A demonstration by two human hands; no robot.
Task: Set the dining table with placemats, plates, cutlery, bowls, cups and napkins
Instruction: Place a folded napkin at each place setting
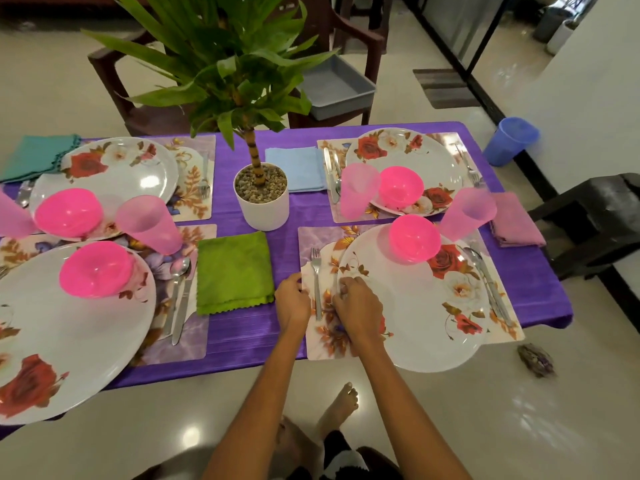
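At the lower centre of the frame, the left hand (292, 301) pinches the left edge of the near-right placemat (320, 341), fingers curled over it. The right hand (358, 311) rests curled at the rim of the floral plate (415, 327), seemingly gripping it. A fork (316, 282) lies between the hands. A pink bowl (414, 239) sits on the plate's far side, a pink cup (465, 213) beyond. Left of the mat lies a green napkin (233, 271), and the potted plant (261, 195) stands mid-table.
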